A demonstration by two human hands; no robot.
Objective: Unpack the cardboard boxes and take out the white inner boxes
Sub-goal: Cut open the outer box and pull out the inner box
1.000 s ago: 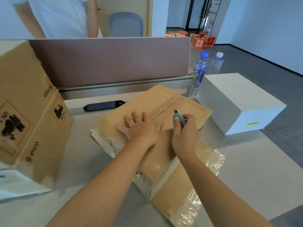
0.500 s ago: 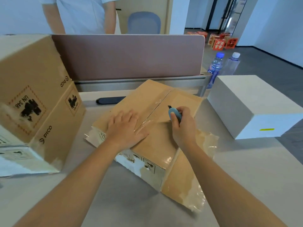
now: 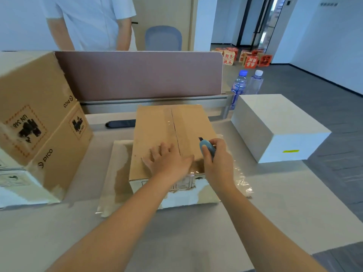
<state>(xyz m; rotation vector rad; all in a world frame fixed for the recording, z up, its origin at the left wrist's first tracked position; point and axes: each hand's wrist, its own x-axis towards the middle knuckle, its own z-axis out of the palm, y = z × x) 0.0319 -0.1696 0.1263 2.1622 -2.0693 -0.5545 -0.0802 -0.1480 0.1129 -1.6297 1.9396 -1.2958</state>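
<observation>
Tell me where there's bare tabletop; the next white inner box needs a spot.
Bare grey tabletop lies nearest the person, in front of the taped brown cardboard box, and a patch in front of the white inner box. Crowded: the left, filled by the large printed cardboard box.

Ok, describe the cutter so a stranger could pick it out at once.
Start at the cardboard box in the middle of the table, taped seam on top. Just right of that seam, the right hand grips the cutter. It is the only blue thing on the box, rounded, with a dark blade tip.
</observation>
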